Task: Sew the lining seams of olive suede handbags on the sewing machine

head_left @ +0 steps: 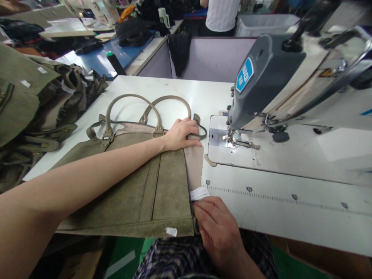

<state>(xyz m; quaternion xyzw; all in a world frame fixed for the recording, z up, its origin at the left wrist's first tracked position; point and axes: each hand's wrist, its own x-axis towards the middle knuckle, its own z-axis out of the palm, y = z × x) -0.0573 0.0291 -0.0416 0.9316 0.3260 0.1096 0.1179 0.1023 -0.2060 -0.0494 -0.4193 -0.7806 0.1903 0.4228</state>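
Note:
An olive-green handbag lies flat on the white sewing table, its two looped handles pointing away from me. My left hand reaches across the bag and is closed over its upper right corner, beside a thin dark-edged strap. At the lower right edge, my right hand grips the bag's side, its fingertips partly hidden under the edge. A white strip shows just above the right hand's fingers. Pale lining sticks out along the bag's right side. A small white patch sits near the bottom seam.
Right of the bag stands a sewing machine, its presser foot over a metal plate. A printed ruler runs along the table. Olive bag pieces are piled at left. A dark thread cone stands behind; a person is farther back.

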